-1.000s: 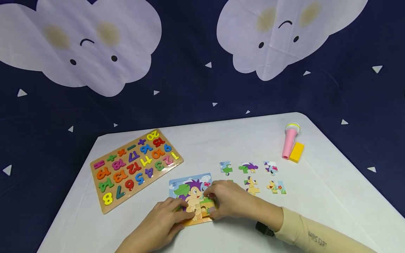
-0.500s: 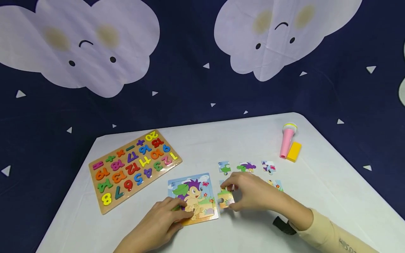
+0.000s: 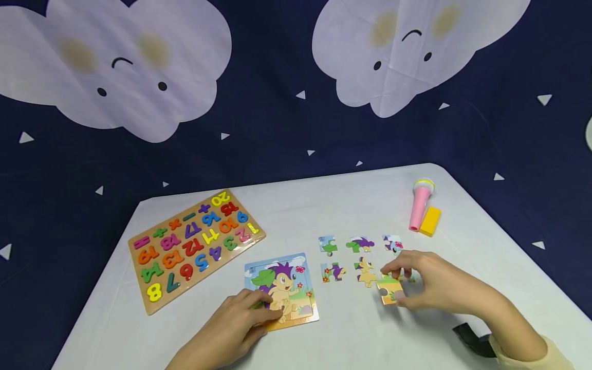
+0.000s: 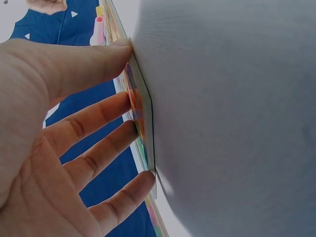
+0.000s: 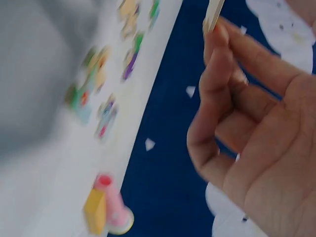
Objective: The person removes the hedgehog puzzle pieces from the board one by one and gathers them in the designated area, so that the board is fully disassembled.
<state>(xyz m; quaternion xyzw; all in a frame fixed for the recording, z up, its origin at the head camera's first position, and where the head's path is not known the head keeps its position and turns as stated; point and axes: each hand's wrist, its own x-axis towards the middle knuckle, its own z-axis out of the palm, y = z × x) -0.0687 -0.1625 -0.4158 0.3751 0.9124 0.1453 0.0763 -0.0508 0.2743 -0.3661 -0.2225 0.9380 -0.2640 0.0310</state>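
Observation:
My left hand (image 3: 233, 321) rests its fingertips on the picture puzzle board (image 3: 302, 285), which shows a purple-haired hedgehog. In the left wrist view, the thumb and fingers touch the face of this board (image 4: 144, 106) near its edge. Raised over the table at the right, my right hand (image 3: 439, 285) pinches a jigsaw piece (image 3: 392, 292) with a yellow-green ground pattern between thumb and fingers. Only the pale edge of that jigsaw piece (image 5: 214, 14) shows in the right wrist view. A loose body piece (image 3: 367, 272) lies left of it; another piece behind the right hand is mostly hidden.
Loose jigsaw pieces lie in two rows, among them a leaf piece (image 3: 328, 244) and a butterfly piece (image 3: 392, 243). A wooden number board (image 3: 194, 249) is at the left. A pink toy microphone (image 3: 420, 208) and a yellow block (image 3: 430, 222) lie at the back right.
My right hand has lifted the ground-patterned piece away from the picture board and carried it rightward past the loose pieces. The left hand stays on the board.

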